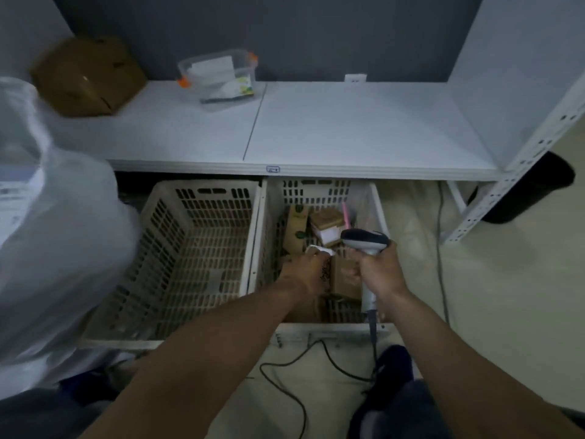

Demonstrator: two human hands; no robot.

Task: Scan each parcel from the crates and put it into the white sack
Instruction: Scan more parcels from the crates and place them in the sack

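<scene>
Two crates, side by side on the floor below a white shelf (348, 128).

Item 1: left crate (196, 248). Nothing can be made out inside; the view is dim.

Item 2: right crate (319, 188). Holds several brown parcels (326, 220), lying loose and at mixed angles.

Item 3: small parcel (321, 250), white-faced. It is inside the right crate, above the others, gripped by the left hand (302, 274), whose fingers curl round it. Blur hides its exact shape and long axis.

Item 4: scanner (364, 240). The right hand (381, 274) is clenched round its handle. The head sits just beside the small parcel, on its right, with the nose turned left toward the white face. The cord (285, 384) trails down to the floor.

Item 5: white sack (69, 236). It stands at far left, beyond the left crate and well apart from both hands.

Governing relation: parcel and scanner head are near each other and face to face, so the scan probably needs only a small turn of either wrist. After that, the sack lies leftward across the left crate. The left hand is the nearer one and already holds the parcel, so it is the likely carrier.

Also present on the shelf: cardboard box (88, 77) and clear tub (221, 77).
</scene>
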